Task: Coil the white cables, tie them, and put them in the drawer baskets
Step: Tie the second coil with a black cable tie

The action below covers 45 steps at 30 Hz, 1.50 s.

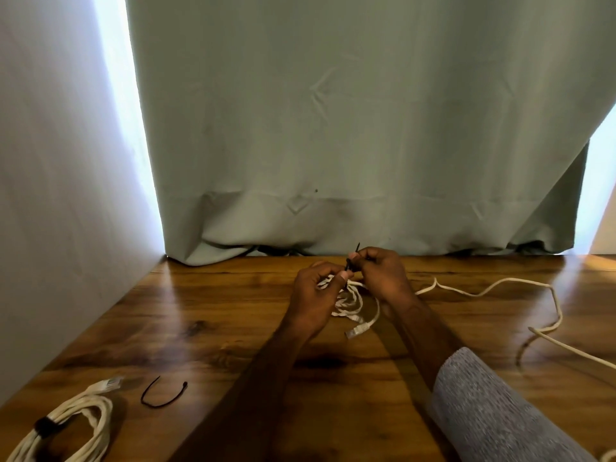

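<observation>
A coiled white cable (350, 303) hangs between my hands just above the wooden table (233, 311), its plug end (358, 329) dangling below. My left hand (315, 295) grips the coil's top. My right hand (381, 271) pinches a black cable tie (351, 260) wrapped around the coil, its tail poking upward. A second white cable coil (66, 428), bound with a black tie, lies at the near left corner. No drawer or basket is in view.
A loose black cable tie (163, 396) lies curved on the table near the left coil. A long uncoiled white cable (533, 315) snakes across the right side. A grey-green curtain (333, 128) hangs behind the table; a white wall (50, 195) bounds the left.
</observation>
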Tool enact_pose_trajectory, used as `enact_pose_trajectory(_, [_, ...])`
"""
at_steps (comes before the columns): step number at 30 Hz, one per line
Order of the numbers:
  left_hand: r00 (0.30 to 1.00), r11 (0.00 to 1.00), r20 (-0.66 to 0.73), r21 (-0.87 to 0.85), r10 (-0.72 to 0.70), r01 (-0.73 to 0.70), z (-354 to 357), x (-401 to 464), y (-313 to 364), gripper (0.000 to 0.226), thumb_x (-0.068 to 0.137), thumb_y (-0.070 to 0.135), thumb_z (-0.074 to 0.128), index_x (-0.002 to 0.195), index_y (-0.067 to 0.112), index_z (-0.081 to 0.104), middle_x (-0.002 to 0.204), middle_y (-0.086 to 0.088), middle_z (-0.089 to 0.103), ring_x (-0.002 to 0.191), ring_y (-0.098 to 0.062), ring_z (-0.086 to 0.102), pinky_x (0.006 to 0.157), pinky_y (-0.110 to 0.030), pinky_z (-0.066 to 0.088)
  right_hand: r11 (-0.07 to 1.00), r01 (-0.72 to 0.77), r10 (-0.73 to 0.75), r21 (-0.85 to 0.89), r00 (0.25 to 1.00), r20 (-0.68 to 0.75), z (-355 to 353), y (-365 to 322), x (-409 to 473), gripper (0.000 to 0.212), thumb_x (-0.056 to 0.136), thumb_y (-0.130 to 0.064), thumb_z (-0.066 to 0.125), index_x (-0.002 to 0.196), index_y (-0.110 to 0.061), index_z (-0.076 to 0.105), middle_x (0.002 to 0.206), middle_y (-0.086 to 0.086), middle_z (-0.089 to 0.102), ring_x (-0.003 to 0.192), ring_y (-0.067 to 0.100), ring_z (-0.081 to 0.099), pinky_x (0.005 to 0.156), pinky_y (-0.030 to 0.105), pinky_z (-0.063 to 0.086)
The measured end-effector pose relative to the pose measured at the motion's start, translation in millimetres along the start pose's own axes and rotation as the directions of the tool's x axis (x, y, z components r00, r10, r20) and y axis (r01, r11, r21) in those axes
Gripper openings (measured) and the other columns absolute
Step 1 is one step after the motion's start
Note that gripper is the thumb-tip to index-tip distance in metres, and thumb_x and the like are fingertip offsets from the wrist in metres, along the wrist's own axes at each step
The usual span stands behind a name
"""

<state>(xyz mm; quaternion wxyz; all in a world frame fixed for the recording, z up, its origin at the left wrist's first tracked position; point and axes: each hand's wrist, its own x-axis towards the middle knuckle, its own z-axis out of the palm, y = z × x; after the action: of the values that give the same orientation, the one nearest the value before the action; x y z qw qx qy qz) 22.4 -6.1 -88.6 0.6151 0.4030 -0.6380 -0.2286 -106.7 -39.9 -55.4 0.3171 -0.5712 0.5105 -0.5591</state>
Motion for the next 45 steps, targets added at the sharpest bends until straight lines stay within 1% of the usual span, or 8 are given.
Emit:
enact_pose_trajectory(3, [0.997,0.994,0.034,-0.078,-0.071,0.073,0.6,-0.9,-0.5,0.014,0.093,0.012,0.065,0.088,0.012,0.078,0.089,-0.003,0.071,0.088,-0.017,0.067,0.076,-0.028,0.054,0.995,0.098,-0.096,-0.012,0.992,0.080,-5.9,-0.7,2.6,0.027,0.096,-0.014,0.066,0.069,-0.015,0.072,0.072,0.008,0.073,0.070,0.026,0.072,0.073,0.046,0.062])
enact_pose_trajectory(8, [0.993,0.981,0.016,-0.155,-0.120,0.121,2.6,0.5,-2.7,0.021,0.087,0.027,0.060,0.083,0.013,0.075,0.091,-0.011,0.070,0.088,-0.024,0.069,0.076,-0.034,0.054,0.956,0.277,-0.273,-0.094,0.960,0.057,2.3,-3.6,-7.0,0.022,0.098,-0.015,0.063,0.078,-0.009,0.070,0.073,0.003,0.072,0.059,0.005,0.066,0.056,0.016,0.051])
enact_pose_trajectory(10, [0.995,0.987,0.017,-0.122,-0.102,0.103,2.8,0.3,-5.2,0.022,0.088,0.030,0.059,0.084,0.015,0.075,0.090,-0.009,0.070,0.089,-0.024,0.068,0.079,-0.038,0.054,0.945,0.307,-0.307,-0.116,0.952,0.022,6.7,-2.0,-8.6,0.025,0.098,-0.016,0.063,0.073,-0.012,0.068,0.069,0.001,0.069,0.059,0.004,0.063,0.056,0.014,0.045])
enact_pose_trajectory(15, [0.994,0.986,-0.020,-0.131,-0.106,0.103,5.1,-0.3,-6.0,0.021,0.091,0.027,0.060,0.083,0.015,0.075,0.088,-0.008,0.068,0.088,-0.025,0.067,0.079,-0.041,0.053,0.967,0.224,-0.239,-0.121,0.963,-0.123,14.9,4.4,-7.4,0.030,0.098,-0.018,0.062,0.069,-0.018,0.065,0.066,-0.001,0.067,0.059,0.008,0.063,0.055,0.022,0.046])
enact_pose_trajectory(20, [0.993,0.987,-0.053,-0.122,-0.109,0.102,9.6,-1.9,-4.1,0.026,0.093,0.016,0.063,0.071,0.026,0.072,0.083,-0.004,0.067,0.082,-0.017,0.065,0.075,-0.033,0.051,0.991,0.117,-0.128,-0.072,0.975,-0.181,16.6,6.5,-8.5,0.026,0.099,-0.013,0.061,0.075,-0.007,0.069,0.066,0.002,0.065,0.048,-0.010,0.057,0.044,0.003,0.036])
enact_pose_trajectory(29, [0.957,0.944,-0.125,-0.240,-0.261,0.226,4.1,-5.8,-0.8,0.017,0.095,0.015,0.064,0.084,0.012,0.076,0.084,-0.007,0.076,0.085,-0.026,0.072,0.077,-0.041,0.057,0.943,0.324,-0.321,0.072,0.946,-0.051,11.4,1.7,-15.1,0.009,0.094,-0.015,0.070,0.088,-0.011,0.076,0.075,0.002,0.072,0.065,0.009,0.069,0.059,0.021,0.054])
enact_pose_trajectory(34, [0.945,0.927,-0.122,-0.266,-0.303,0.263,3.3,-6.2,3.6,0.017,0.096,0.013,0.062,0.089,0.006,0.076,0.083,-0.005,0.076,0.077,-0.013,0.070,0.072,-0.031,0.056,0.910,0.401,-0.398,0.109,0.916,-0.043,3.6,4.5,-13.4,0.009,0.088,-0.005,0.074,0.093,-0.012,0.078,0.074,-0.001,0.074,0.066,0.014,0.068,0.064,0.030,0.057])
enact_pose_trajectory(45, [0.946,0.912,-0.089,-0.305,-0.313,0.273,4.9,-6.2,8.6,0.023,0.097,0.014,0.060,0.080,0.008,0.074,0.083,-0.014,0.074,0.076,-0.026,0.070,0.070,-0.038,0.057,0.826,0.548,-0.555,-0.129,0.832,-0.016,2.2,13.0,-8.7,0.013,0.086,-0.003,0.074,0.094,-0.011,0.079,0.085,-0.003,0.075,0.077,0.007,0.071,0.073,0.030,0.060])
